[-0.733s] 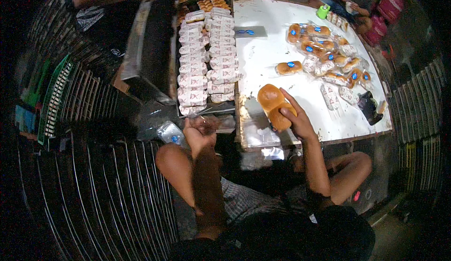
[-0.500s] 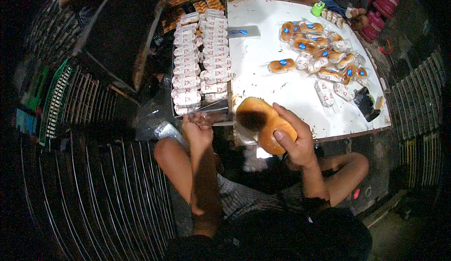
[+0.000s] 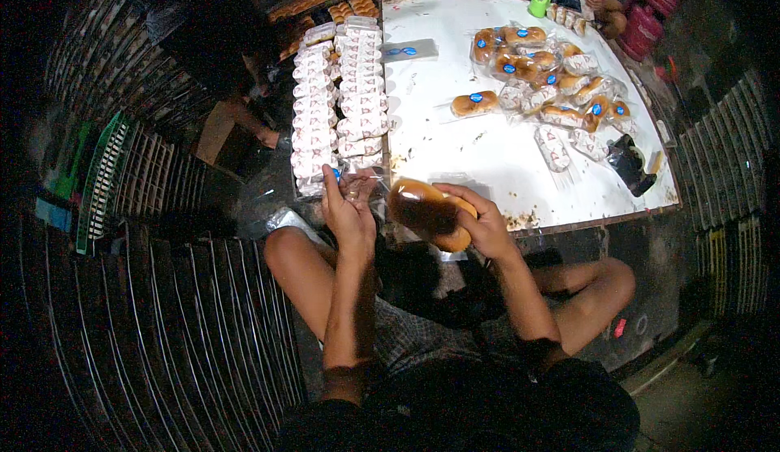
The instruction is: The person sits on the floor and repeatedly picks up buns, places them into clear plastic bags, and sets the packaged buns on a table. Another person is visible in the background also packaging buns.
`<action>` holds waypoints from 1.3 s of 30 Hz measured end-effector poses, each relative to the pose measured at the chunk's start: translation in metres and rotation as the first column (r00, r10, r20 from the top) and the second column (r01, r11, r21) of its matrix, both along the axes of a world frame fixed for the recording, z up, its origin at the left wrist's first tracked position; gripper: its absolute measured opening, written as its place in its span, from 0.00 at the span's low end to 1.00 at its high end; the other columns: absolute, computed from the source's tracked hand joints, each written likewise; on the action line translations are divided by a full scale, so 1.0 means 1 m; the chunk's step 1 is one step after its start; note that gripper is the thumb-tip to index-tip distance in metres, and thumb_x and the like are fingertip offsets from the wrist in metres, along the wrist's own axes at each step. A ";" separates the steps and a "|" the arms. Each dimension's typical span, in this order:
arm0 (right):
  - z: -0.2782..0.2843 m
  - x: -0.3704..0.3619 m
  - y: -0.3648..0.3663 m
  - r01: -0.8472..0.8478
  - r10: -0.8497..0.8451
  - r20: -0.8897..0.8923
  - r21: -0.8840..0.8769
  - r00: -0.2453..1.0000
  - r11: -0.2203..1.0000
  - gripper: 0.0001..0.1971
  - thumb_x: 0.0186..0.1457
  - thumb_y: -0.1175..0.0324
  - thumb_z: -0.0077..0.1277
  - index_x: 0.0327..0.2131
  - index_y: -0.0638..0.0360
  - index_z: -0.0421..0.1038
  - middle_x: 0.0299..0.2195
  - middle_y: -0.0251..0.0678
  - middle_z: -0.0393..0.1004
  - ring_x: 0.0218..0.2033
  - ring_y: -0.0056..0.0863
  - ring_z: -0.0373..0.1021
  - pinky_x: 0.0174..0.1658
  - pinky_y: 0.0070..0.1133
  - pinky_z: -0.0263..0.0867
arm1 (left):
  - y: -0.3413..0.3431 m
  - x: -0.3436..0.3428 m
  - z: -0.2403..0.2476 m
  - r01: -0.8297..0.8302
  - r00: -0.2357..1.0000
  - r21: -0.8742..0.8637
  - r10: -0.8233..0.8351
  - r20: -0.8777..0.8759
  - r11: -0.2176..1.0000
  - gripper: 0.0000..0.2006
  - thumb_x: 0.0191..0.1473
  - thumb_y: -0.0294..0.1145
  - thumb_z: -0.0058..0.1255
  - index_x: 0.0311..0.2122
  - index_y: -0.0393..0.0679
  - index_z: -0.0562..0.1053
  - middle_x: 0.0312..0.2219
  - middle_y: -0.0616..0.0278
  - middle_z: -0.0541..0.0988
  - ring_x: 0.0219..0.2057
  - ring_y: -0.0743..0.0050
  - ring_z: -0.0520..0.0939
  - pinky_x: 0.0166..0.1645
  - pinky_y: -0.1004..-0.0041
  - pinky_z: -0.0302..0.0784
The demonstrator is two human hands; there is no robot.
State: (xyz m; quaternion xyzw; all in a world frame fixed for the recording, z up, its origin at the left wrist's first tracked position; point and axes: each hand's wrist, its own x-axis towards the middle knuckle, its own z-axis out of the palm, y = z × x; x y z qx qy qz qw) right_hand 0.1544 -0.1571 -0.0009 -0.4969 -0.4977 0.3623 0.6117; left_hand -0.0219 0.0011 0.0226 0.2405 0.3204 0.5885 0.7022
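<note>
My right hand (image 3: pixel 486 228) grips a glossy brown bread bun (image 3: pixel 422 208) with a paler side, at the near edge of the white table (image 3: pixel 443 147). Just left of it, my left hand (image 3: pixel 349 218) pinches a clear plastic bag (image 3: pixel 367 184) with a blue label, its mouth facing the bun. The bun is outside the bag, close to it. Beyond my left hand, white wrapped packs (image 3: pixel 360 102) lie in two long rows in a tray. Bagged buns with blue labels (image 3: pixel 532 60) are heaped on the table's far right.
A flat clear bag (image 3: pixel 416 50) lies near the table's left edge. A black tool (image 3: pixel 632 167) sits at the right, and a green object (image 3: pixel 539 4) at the back. Two other people are near: one's hand (image 3: pixel 266 136) hangs at left. Crates (image 3: pixel 158 159) and metal racks surround me.
The bun has turned over and moved left, toward the bag. My left hand has risen slightly with the bag. The person at left has come closer, and a dark panel there is gone from view.
</note>
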 end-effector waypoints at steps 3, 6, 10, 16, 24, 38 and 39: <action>-0.004 -0.018 0.001 -0.003 0.001 -0.072 -0.026 0.997 1.000 0.30 0.50 0.72 0.61 0.58 0.54 0.67 0.53 0.38 0.74 0.56 0.29 0.67 0.61 0.28 0.61 | -0.013 0.010 0.006 0.140 0.989 0.070 -0.143 0.041 0.988 0.18 0.64 0.44 0.49 0.42 0.36 0.67 0.37 0.49 0.78 0.47 0.59 0.79 0.50 0.62 0.79; -0.020 -0.039 0.007 0.046 -0.045 -0.212 0.000 0.976 0.999 0.34 0.45 0.74 0.64 0.58 0.54 0.66 0.52 0.39 0.74 0.55 0.30 0.69 0.60 0.27 0.62 | -0.022 0.017 -0.014 0.283 0.890 0.418 -0.074 -0.451 0.863 0.19 0.58 0.36 0.59 0.44 0.37 0.63 0.41 0.49 0.78 0.47 0.57 0.81 0.50 0.62 0.80; -0.043 -0.040 0.012 0.137 -0.140 -0.029 -0.086 0.990 0.987 0.32 0.47 0.69 0.63 0.57 0.54 0.65 0.52 0.39 0.74 0.55 0.34 0.69 0.60 0.28 0.62 | -0.027 0.029 -0.019 0.307 0.920 0.004 -0.296 -0.257 0.952 0.24 0.50 0.31 0.65 0.45 0.37 0.63 0.37 0.53 0.78 0.36 0.63 0.83 0.42 0.68 0.81; -0.057 -0.038 0.018 0.062 -0.060 0.017 -0.203 0.998 0.977 0.34 0.48 0.64 0.61 0.59 0.57 0.63 0.58 0.42 0.67 0.59 0.35 0.64 0.63 0.31 0.59 | 0.010 -0.001 -0.087 0.282 0.825 0.433 0.013 -0.565 0.856 0.22 0.49 0.30 0.64 0.45 0.39 0.66 0.30 0.62 0.77 0.28 0.73 0.79 0.35 0.76 0.76; -0.100 -0.044 0.024 0.263 -0.153 0.416 -0.220 0.896 0.940 0.33 0.46 0.63 0.64 0.56 0.59 0.65 0.52 0.52 0.68 0.57 0.49 0.65 0.57 0.35 0.65 | -0.001 0.015 -0.072 0.245 0.897 0.018 -0.219 -0.383 0.969 0.24 0.47 0.34 0.67 0.45 0.36 0.68 0.33 0.60 0.78 0.30 0.73 0.79 0.36 0.74 0.78; 0.009 -0.042 0.016 0.122 -0.076 0.203 -0.226 0.976 0.966 0.36 0.44 0.68 0.64 0.58 0.57 0.61 0.53 0.46 0.69 0.58 0.45 0.65 0.61 0.33 0.62 | -0.017 0.017 -0.077 0.410 0.796 0.214 -0.463 0.390 0.886 0.18 0.58 0.33 0.57 0.50 0.43 0.66 0.35 0.57 0.78 0.35 0.67 0.82 0.40 0.68 0.83; 0.002 -0.044 0.017 0.096 -0.046 0.161 -0.323 0.986 0.942 0.37 0.44 0.67 0.65 0.59 0.57 0.61 0.54 0.46 0.69 0.58 0.45 0.65 0.61 0.33 0.61 | -0.015 0.015 -0.083 0.393 0.841 0.241 -0.453 0.296 0.887 0.17 0.58 0.32 0.57 0.50 0.43 0.66 0.35 0.57 0.78 0.35 0.68 0.82 0.40 0.68 0.83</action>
